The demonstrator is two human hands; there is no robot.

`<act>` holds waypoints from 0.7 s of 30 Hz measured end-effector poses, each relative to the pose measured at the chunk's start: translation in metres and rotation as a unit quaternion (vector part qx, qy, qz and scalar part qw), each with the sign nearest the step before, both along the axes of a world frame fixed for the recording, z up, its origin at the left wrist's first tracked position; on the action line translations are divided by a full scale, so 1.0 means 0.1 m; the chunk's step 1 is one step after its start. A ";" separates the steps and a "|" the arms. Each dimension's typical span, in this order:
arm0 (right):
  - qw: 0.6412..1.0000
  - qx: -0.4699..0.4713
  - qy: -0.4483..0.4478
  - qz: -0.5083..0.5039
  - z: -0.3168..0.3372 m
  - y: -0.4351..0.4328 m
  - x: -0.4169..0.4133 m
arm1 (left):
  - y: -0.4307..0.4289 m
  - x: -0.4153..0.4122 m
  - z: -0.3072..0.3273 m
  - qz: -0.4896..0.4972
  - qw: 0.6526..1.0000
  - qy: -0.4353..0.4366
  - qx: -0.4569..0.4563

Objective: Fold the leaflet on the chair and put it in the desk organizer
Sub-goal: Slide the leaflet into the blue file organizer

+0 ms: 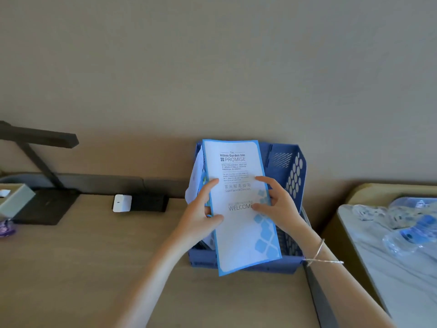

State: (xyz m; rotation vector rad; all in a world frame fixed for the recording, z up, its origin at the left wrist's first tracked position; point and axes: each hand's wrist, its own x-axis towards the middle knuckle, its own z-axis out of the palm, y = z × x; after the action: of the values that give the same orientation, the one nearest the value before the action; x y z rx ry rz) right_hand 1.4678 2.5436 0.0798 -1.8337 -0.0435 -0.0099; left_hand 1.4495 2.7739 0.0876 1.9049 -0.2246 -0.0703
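The folded leaflet (238, 233), white with a blue border and the word WELCOME, is held upright and slightly tilted over the blue desk organizer (293, 171). My left hand (201, 214) grips its left edge, thumb on the front. My right hand (279, 204) holds its right edge, with fingers spread across the front. The leaflet's lower end hangs in front of the organizer's front wall. Other papers stand inside the organizer behind the leaflet, partly hidden.
The organizer stands at the right end of a wooden desk (94, 268), against the wall. A black lamp (42, 185) and a white adapter (121, 202) lie to the left. A marble-topped table (390, 268) with plastic bottles (411, 230) is on the right.
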 end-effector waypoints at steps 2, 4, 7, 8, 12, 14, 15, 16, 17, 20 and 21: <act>0.999 0.024 -0.016 0.024 0.02 -0.13 0.24 | -0.08 0.14 -0.01 0.020 0.997 -0.047 0.056; 0.997 0.032 -0.032 0.059 0.02 -0.26 0.48 | -0.15 0.27 -0.07 0.039 0.992 -0.091 0.078; 0.992 0.013 -0.061 0.106 -0.05 -0.34 0.79 | -0.25 0.42 -0.18 0.094 0.982 -0.138 0.089; 0.991 0.010 -0.069 0.113 -0.10 -0.32 0.88 | -0.27 0.46 -0.23 0.117 0.977 -0.153 0.093; 0.987 -0.001 -0.085 0.140 -0.33 -0.18 1.15 | -0.35 0.49 -0.49 0.182 0.959 -0.187 0.113; 0.983 -0.013 -0.086 0.161 -0.49 -0.11 1.25 | -0.36 0.47 -0.65 0.217 0.955 -0.151 0.133; 0.981 -0.021 -0.083 0.172 -0.58 -0.08 1.30 | -0.36 0.44 -0.73 0.232 0.952 -0.138 0.147; 0.979 -0.034 -0.081 0.183 -0.65 -0.04 1.35 | -0.37 0.41 -0.80 0.243 0.949 -0.126 0.156; 0.977 -0.054 -0.080 0.192 -0.73 0.01 1.40 | -0.38 0.39 -0.86 0.251 0.948 -0.114 0.159; 0.965 -0.121 -0.091 0.217 -0.90 0.15 1.51 | -0.43 0.34 -1.04 0.275 0.943 -0.088 0.168; 0.961 -0.131 -0.096 0.224 -0.95 0.19 1.54 | -0.44 0.33 -1.09 0.285 0.939 -0.080 0.173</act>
State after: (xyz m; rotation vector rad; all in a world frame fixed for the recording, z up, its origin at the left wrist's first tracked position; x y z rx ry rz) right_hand 1.6216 2.5622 -0.0156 -2.0436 -0.6209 0.1422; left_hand 1.4827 2.7297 -0.0212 2.2590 0.2547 0.4651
